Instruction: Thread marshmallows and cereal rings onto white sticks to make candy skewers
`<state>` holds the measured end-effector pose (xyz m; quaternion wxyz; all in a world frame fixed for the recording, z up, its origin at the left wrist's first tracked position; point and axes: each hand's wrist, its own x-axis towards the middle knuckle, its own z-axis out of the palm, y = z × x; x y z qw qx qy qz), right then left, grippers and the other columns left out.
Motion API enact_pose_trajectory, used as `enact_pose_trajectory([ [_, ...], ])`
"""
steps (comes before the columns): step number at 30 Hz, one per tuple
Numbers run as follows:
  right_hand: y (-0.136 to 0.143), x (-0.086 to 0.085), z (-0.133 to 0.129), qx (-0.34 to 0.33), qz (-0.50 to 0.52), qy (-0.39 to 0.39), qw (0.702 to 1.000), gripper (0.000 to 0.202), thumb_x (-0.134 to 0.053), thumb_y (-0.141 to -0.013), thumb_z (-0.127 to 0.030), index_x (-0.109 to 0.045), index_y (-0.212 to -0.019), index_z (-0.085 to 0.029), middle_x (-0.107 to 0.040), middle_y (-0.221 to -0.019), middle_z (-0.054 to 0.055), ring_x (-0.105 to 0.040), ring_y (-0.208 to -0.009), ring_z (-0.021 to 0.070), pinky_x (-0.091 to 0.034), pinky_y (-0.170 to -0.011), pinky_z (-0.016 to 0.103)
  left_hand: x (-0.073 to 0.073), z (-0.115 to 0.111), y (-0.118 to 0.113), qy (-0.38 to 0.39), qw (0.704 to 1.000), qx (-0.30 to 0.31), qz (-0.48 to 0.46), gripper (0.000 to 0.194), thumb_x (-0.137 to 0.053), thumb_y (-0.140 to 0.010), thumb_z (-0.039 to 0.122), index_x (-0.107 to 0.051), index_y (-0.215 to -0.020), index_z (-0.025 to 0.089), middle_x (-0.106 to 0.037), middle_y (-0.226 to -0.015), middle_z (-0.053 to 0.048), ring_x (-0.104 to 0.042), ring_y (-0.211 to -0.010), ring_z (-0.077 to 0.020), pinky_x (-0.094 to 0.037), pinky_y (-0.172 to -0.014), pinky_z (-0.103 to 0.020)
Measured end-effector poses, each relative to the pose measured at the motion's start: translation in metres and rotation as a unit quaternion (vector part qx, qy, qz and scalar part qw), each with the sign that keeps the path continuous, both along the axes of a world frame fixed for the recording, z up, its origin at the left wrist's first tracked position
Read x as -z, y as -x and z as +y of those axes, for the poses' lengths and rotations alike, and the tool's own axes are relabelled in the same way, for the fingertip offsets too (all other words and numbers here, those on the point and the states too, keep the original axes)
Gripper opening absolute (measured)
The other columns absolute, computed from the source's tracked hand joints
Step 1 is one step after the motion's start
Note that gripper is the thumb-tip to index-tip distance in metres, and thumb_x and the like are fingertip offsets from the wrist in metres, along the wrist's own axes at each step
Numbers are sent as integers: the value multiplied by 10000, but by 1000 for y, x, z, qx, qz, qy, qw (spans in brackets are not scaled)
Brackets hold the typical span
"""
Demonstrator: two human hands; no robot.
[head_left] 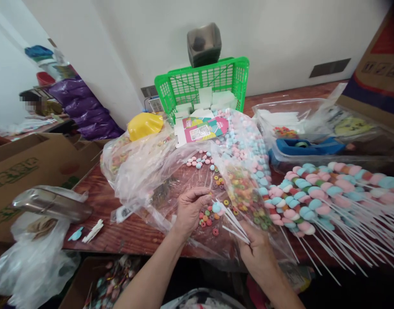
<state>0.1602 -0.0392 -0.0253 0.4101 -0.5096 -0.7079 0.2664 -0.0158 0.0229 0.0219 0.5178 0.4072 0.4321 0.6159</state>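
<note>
My right hand (257, 246) is closed around several thin white sticks (233, 219) that point up and left. Blue and pale pink candies (218, 207) show at the upper end of this bunch. Close to that end, my left hand (190, 210) has thumb and forefinger pinched together; whatever is between them is too small to make out. Beneath the hands, loose ring-shaped candies (207, 216) in red, green and orange lie on clear plastic. Farther back are loose pink and blue candies (199, 161).
Finished-looking candy skewers (315, 197) are piled at right, sticks toward me. Behind stand a green basket (201, 81) and a clear bin with a blue tape dispenser (308, 146). A steel flask (52, 204) lies at left. Another person (49, 107) sits far left.
</note>
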Motion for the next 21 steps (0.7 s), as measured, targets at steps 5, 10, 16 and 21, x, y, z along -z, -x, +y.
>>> enact_pose_trajectory([
  [5,-2,-3,-2,9,-14,3,1000,250,-380,-756,-109,-615,-757,-194,-591,-620,6,-544,-602,158,-399,-589,244,1,-5,7,-125,976,-27,174,82,-782,-663,189,-766,-739,215,-732,-797,-38,-657,-799,-170,-520,-782,-296],
  [10,-4,-6,-3,2,0,10,1000,215,-384,-768,-125,-578,-707,-194,-550,-591,-5,-496,-575,147,-377,-576,240,0,-7,9,-133,971,-38,194,67,-773,-674,193,-762,-738,212,-732,-797,-43,-657,-780,-178,-519,-771,-306],
  [16,-7,-10,-3,-17,24,25,999,212,-389,-792,-143,-578,-707,-184,-561,-603,-4,-508,-572,140,-363,-567,234,6,-6,9,-120,978,-36,169,83,-772,-680,191,-763,-760,212,-729,-806,-33,-654,-801,-165,-514,-780,-280],
  [21,-7,-11,-2,-25,-1,52,998,226,-380,-794,-147,-570,-678,-189,-534,-566,-8,-484,-545,141,-344,-543,235,3,-9,5,-130,974,-38,182,57,-765,-691,197,-756,-747,193,-728,-818,-45,-658,-799,-169,-522,-761,-283],
])
